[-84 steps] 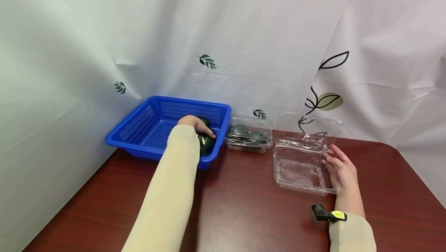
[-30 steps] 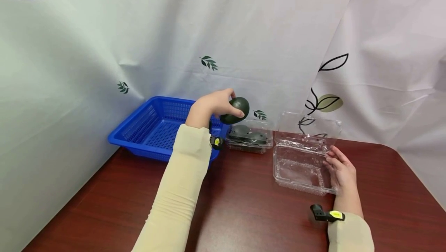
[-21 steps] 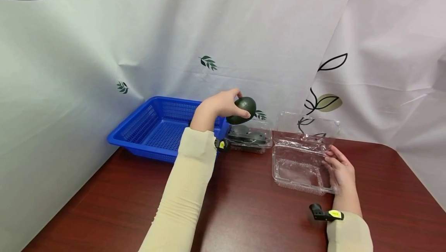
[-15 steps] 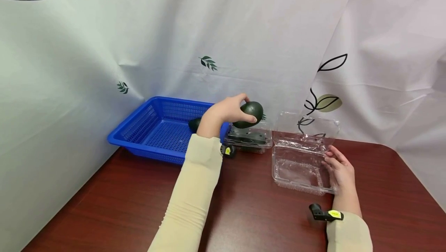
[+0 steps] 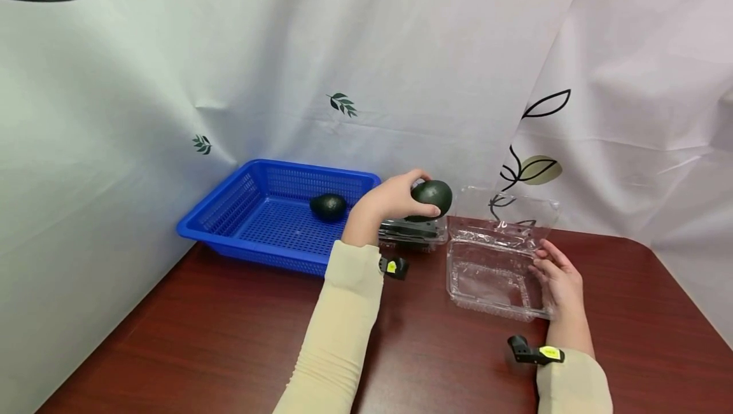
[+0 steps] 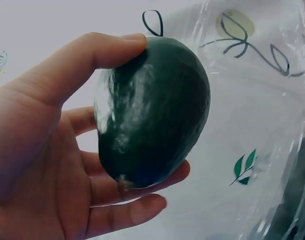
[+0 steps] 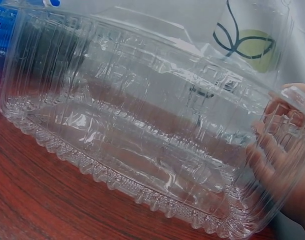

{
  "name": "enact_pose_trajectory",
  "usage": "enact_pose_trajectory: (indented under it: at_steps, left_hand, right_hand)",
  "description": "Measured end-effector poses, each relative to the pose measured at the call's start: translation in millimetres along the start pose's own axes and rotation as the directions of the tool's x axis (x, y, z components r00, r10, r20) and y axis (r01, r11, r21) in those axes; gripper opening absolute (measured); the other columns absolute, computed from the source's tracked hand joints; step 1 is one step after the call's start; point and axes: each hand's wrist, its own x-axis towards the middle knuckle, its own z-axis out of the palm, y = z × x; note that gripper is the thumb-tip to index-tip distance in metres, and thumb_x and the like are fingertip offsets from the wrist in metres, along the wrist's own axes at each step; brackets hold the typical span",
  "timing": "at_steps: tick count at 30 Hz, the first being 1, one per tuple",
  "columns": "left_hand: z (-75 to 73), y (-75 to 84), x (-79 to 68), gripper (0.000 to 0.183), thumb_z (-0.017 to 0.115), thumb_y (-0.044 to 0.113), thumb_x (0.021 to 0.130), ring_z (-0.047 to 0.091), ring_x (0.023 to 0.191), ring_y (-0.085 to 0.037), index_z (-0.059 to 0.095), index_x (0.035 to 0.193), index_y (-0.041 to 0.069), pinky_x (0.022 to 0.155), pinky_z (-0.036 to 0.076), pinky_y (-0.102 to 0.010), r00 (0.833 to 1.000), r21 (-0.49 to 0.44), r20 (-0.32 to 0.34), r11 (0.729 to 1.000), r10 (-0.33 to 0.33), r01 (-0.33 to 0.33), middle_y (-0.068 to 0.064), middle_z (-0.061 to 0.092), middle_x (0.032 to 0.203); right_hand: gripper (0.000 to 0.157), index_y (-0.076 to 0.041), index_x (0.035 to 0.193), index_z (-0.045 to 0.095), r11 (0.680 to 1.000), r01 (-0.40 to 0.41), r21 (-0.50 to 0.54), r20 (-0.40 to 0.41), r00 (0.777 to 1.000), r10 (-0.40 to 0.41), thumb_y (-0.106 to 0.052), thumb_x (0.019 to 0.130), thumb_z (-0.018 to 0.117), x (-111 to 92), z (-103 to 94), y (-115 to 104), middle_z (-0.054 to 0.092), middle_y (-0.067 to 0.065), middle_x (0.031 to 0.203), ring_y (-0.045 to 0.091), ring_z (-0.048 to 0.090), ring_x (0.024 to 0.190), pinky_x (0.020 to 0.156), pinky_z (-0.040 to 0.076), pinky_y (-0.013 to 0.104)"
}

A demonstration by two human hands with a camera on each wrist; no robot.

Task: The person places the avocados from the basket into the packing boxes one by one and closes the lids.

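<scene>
In the head view my left hand (image 5: 395, 201) holds a dark green avocado (image 5: 432, 198) in the air, above the back of the table. The left wrist view shows the thumb over the top of this avocado (image 6: 155, 112) and the fingers behind and beneath it. On the right, my right hand (image 5: 561, 280) grips the right side of a clear plastic clamshell box (image 5: 492, 277), fingers at its rear corner. The box's lid (image 5: 509, 210) stands raised behind it. Through the clear wall of the box (image 7: 142, 165), the right wrist view shows fingers along its side.
A blue perforated basket (image 5: 258, 255) stands at the back left with one avocado (image 5: 329, 207) in it. Beside it, a closed clamshell (image 5: 412, 236) containing dark green fruit is partly hidden by the left hand. A white printed curtain (image 5: 258, 70) hangs behind the brown table (image 5: 240, 338).
My left hand has lifted an avocado from the blue basket and carried it right, dipping lower lately. The avocado left in the basket has come into view. The right hand and its box have stayed put.
</scene>
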Motion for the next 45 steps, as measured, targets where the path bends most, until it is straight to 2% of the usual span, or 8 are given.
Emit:
enact_pose_trajectory:
  at_steps: [4,10,16,25,32,39,45]
  left_hand:
    - [10.3,-1.7,2.8,0.066,0.071,0.04,0.079,0.051,0.104,-0.017,0.043,0.135,0.021,0.083,0.044,-0.033,0.998,0.015,-0.029,0.999,0.052,-0.051,-0.004,0.051,0.125]
    - [25.3,0.4,1.2,0.069,0.073,0.044,0.076,0.051,0.103,-0.018,0.044,0.136,0.025,0.082,0.045,-0.038,0.988,0.036,-0.131,0.997,0.078,-0.074,-0.004,0.048,0.125]
    - [43.6,1.0,-1.1,0.07,0.072,0.048,0.075,0.053,0.102,-0.019,0.042,0.137,0.033,0.081,0.046,-0.041,0.973,0.021,-0.219,0.997,0.077,-0.074,-0.003,0.046,0.124]
    - [72.8,2.0,2.1,0.07,0.069,0.055,0.074,0.054,0.1,-0.021,0.042,0.137,0.039,0.077,0.048,-0.043,0.939,0.005,-0.323,0.993,0.116,-0.121,-0.003,0.047,0.122]
    - [87.1,-2.3,-0.1,0.07,0.069,0.055,0.075,0.053,0.103,-0.022,0.042,0.137,0.041,0.08,0.047,-0.043,0.942,-0.066,-0.326,0.992,0.081,-0.108,-0.003,0.047,0.126]
    - [93.3,-6.8,0.1,0.069,0.07,0.055,0.073,0.051,0.114,-0.021,0.044,0.136,0.039,0.084,0.045,-0.043,0.947,-0.049,-0.309,0.993,0.083,-0.103,0.002,0.048,0.134]
    - [97.7,-3.6,2.5,0.068,0.071,0.054,0.073,0.051,0.112,-0.019,0.048,0.134,0.034,0.084,0.046,-0.039,0.959,-0.069,-0.278,0.994,0.058,-0.08,0.001,0.055,0.126]
  right_hand:
    - [0.037,-0.012,0.107,0.069,1.0,-0.015,0.002,-0.002,1.0,0.015,0.014,0.087,0.05,0,-1.2,1,0.06,0.001,0.083,0.01,0.058,0.073,0.064,0.051,0.023]
    - [0.038,-0.01,0.109,0.068,1.0,-0.004,0.001,0.003,1.0,0.004,0.015,0.087,0.05,-1,-2.2,2,0.06,0.001,0.082,0.01,0.058,0.072,0.064,0.051,0.023]
    - [0.038,-0.011,0.106,0.069,1.0,0.005,0.012,0.015,1.0,-0.005,0.015,0.087,0.049,-1,-3.3,1,0.06,0.002,0.082,0.01,0.058,0.072,0.064,0.051,0.023]
    - [0.04,-0.011,0.101,0.071,1.0,0.013,0.029,0.028,1.0,-0.014,0.017,0.087,0.047,-1,-4.5,2,0.06,0.002,0.081,0.011,0.059,0.07,0.063,0.051,0.023]
    - [0.039,-0.011,0.101,0.071,1.0,0.015,0.021,0.03,0.999,-0.016,0.017,0.086,0.048,-2,-3.9,3,0.06,0.002,0.081,0.011,0.059,0.07,0.063,0.051,0.023]
    - [0.038,-0.012,0.102,0.07,1.0,0.018,-0.001,0.013,1.0,-0.018,0.016,0.086,0.05,0,-1.2,2,0.06,0.002,0.082,0.01,0.059,0.072,0.064,0.051,0.022]
    - [0.04,-0.011,0.1,0.071,1.0,0.022,0.01,-0.022,1.0,-0.022,0.018,0.085,0.049,0,1.3,1,0.061,0.003,0.08,0.011,0.059,0.07,0.062,0.051,0.022]
